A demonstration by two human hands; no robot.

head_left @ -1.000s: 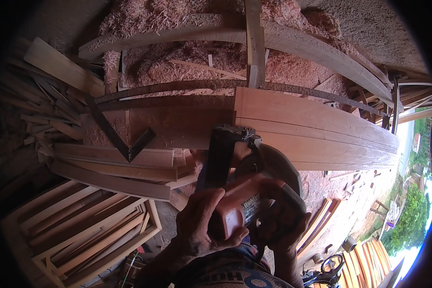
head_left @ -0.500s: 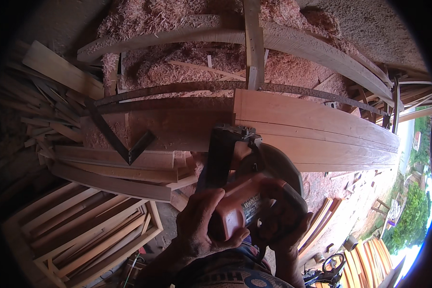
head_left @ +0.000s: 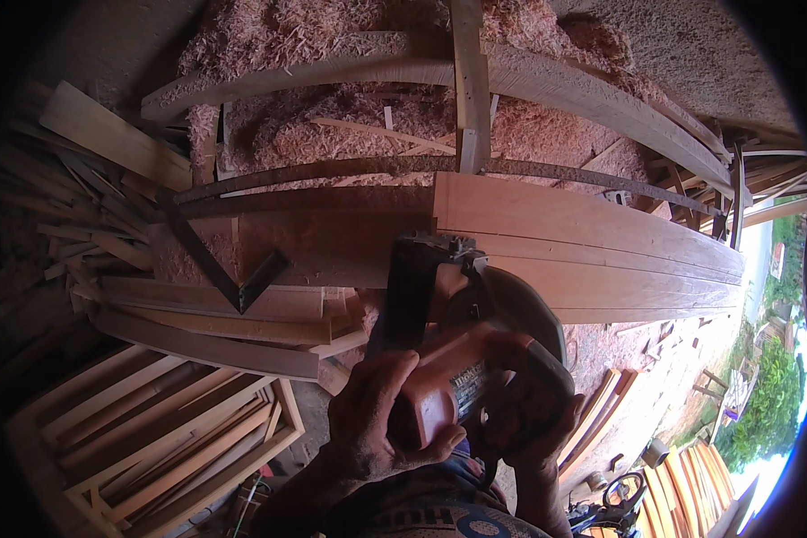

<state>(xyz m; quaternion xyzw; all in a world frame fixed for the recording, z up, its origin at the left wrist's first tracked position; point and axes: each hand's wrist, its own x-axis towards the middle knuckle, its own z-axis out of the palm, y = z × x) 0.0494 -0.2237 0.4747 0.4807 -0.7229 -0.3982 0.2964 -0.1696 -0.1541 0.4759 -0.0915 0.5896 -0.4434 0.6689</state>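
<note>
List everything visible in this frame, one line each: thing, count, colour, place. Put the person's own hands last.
Handheld circular saw with orange body: one, orange and dark metal, centre bottom, its front on the board.
Wide reddish wooden board: one, reddish brown, centre right, under the saw's front.
Dark metal carpenter's square: one, black, left of centre on stacked planks.
Curved wooden ribs: at least two, pale grey-brown, across the top.
Pile of wood shavings: one heap, pinkish, top centre.
Slatted wooden frame: one, light brown, lower left.
Loose wooden offcuts: many, brown, left edge.
Left hand: one, gripping the saw's body.
Right hand: one, gripping the saw's right side.
</note>
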